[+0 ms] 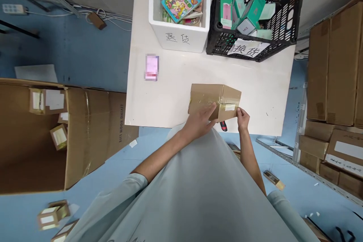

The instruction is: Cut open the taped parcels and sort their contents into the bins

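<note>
A small brown cardboard box [206,96] is tilted near the front edge of the white table, with clear tape and a white label [229,107] on its near end. My left hand [202,120] grips it from the near left side, fingers pressed along its face. At the right end of the taped face, my right hand [243,118] pinches the box's edge; whether a bit of tape is between those fingers I cannot tell. Just below the box, a red and black tool handle [224,126] pokes out, its other end hidden.
On the table [176,68] stand a white bin [181,36] of booklets, a black crate [215,41] of green boxes, and a blurred pink item [152,67]. A large open carton [93,132] holding small parcels is at left. Shelved cartons [340,64] line the right.
</note>
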